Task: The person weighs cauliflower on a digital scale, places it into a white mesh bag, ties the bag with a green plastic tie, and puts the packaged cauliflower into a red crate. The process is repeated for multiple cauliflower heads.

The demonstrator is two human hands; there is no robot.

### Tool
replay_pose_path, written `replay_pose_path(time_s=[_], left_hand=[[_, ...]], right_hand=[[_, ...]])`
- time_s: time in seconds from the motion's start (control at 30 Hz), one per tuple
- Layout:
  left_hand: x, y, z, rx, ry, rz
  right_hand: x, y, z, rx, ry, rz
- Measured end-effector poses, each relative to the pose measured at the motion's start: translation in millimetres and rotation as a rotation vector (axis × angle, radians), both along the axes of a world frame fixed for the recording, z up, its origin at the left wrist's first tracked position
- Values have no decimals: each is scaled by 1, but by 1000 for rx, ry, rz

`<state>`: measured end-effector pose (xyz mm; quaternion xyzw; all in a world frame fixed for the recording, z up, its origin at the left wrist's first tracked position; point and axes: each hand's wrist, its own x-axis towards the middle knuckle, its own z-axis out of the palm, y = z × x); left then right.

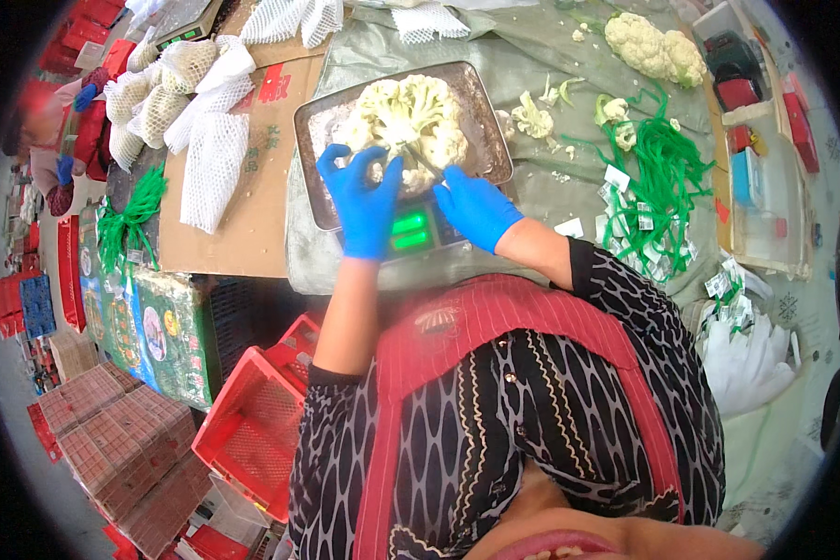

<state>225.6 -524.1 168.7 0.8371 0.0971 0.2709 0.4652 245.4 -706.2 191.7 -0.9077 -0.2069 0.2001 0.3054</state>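
Observation:
A cauliflower head [409,115] lies stem side up on the metal tray [483,98] of a weighing scale, whose green display [409,231] glows below. My left hand [362,199], in a blue glove, rests its spread fingertips on the near left edge of the cauliflower. In my gloved right hand [477,208] is a knife [423,161], its blade pointing into the middle of the head near the stem; the handle is mostly hidden by my fingers. Cut florets and leaf scraps [532,119] lie right of the tray.
Green ties with tags [661,168] and more cauliflower [654,52] are at the right. White foam net sleeves [213,168], some filled, lie on cardboard [269,210] at the left. Red crates [252,420] stand below the table. Another person's blue-gloved hand [84,98] shows far left.

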Motion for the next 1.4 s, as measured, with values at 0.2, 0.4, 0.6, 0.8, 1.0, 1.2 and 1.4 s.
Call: replay_pose_path(time_s=[0.2,0.4,0.6,0.8,1.0,1.2,1.4], left_hand=[[3,5,-7,13,10,-4],[5,12,-14,17,15,48],[-8,20,-7,-62,117,187],[23,30,14,87,172,-179],[13,68,6,-790,278,-185],[-47,119,3,-1724,-326,-258],[-54,72,59,-1211,-136,-449]], right_hand=[[8,2,2,92,-48,25],[15,7,16,569,1112,-349],[11,2,28,457,127,-209],[43,13,28,432,-88,-38],[41,-23,14,697,217,-335],[26,-137,-43,668,330,-594],[-1,-189,-78,-121,-406,-382]])
